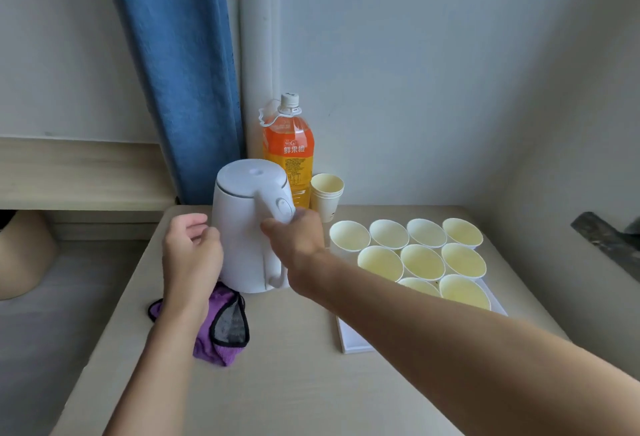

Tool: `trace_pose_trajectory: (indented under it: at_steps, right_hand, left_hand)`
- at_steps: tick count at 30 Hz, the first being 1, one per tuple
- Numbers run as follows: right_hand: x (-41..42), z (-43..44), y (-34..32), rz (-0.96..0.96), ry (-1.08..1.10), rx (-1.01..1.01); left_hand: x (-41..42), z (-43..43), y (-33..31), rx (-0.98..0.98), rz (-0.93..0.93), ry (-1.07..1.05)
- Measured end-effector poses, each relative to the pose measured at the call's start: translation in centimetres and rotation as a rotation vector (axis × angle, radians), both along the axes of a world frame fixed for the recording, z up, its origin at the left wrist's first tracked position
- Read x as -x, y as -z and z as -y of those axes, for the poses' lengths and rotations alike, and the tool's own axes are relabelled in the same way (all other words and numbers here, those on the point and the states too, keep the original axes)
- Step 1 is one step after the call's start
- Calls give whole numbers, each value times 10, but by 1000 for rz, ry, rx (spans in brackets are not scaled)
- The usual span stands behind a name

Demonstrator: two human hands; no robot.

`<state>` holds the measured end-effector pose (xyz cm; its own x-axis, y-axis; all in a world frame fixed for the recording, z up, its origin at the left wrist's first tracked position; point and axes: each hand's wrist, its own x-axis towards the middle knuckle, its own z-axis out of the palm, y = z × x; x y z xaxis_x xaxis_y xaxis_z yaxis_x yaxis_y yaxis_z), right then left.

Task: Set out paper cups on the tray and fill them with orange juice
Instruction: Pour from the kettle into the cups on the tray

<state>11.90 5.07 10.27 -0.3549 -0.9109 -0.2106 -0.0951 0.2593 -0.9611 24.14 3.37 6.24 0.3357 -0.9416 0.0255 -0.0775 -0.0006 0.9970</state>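
Paper cups (pixel 422 261), 9 upright on white tray (pixel 353 338) at right of table (pixel 277 383), spare cup stack (pixel 326 193) beside orange juice bottle (pixel 289 151), right hand (pixel 294 238) gripping handle of white electric kettle (pixel 242 227), left hand (pixel 192 248) loosely curled, holding nothing, just beside kettle, purple cloth (pixel 221 349) below.

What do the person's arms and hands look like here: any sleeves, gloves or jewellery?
The left hand and right hand are bare: no gloves, rings or watch show. The left forearm and right forearm are bare as well; no sleeve is in view.
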Motion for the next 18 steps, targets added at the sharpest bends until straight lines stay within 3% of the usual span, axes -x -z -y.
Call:
trace_pose_trajectory:
  at_steps: [5,14,18]
  right_hand:
    - [36,-43,-43,22,-18,27]
    - [121,-107,-133,-107,0,128]
    - [148,-121,-160,-237,8,118]
  left_hand:
    - [16,-13,-13,81,-47,136]
    - [69,-44,-26,216,-172,682]
    - [117,-65,-32,238,-174,708]
